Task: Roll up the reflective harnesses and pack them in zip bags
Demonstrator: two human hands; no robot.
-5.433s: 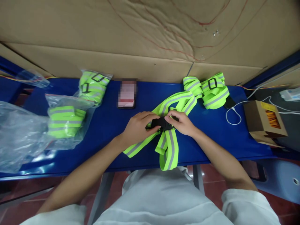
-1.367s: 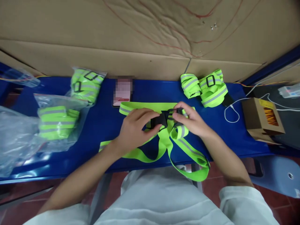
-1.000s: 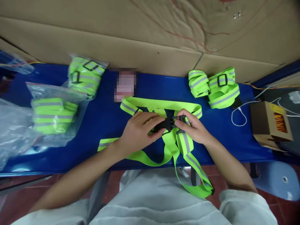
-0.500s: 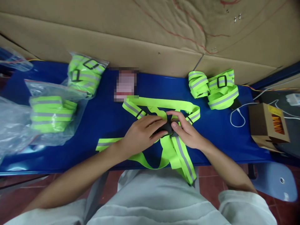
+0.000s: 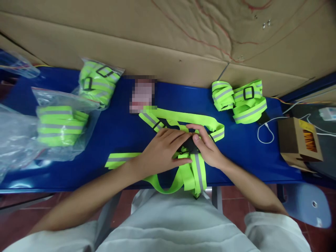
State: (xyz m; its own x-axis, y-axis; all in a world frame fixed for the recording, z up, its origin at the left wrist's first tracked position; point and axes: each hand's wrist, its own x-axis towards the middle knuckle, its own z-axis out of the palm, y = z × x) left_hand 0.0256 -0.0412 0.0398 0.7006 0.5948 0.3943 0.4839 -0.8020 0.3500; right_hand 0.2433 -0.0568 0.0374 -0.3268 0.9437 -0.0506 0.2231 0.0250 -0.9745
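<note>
A neon-green reflective strap harness (image 5: pixel 183 119) lies spread on the blue table (image 5: pixel 118 129), its loose ends hanging over the near edge. At its middle sits a black plastic buckle (image 5: pixel 189 145). My left hand (image 5: pixel 162 152) lies over the straps with its fingers curled against the buckle's left side. My right hand (image 5: pixel 207 148) grips the buckle from the right, thumb on top. Most of the buckle is hidden under my fingers.
Two clear bags with folded green straps (image 5: pixel 61 124) (image 5: pixel 98 82) lie at the left. A rolled harness (image 5: pixel 241 99) rests at the back right beside a white cable (image 5: pixel 265 131) and an open cardboard box (image 5: pixel 299 141). A cardboard wall (image 5: pixel 168 42) backs the table.
My hands have pressed together on the buckle and lowered it onto the table. The hanging straps have been drawn up from below the table edge and folded closer to the buckle.
</note>
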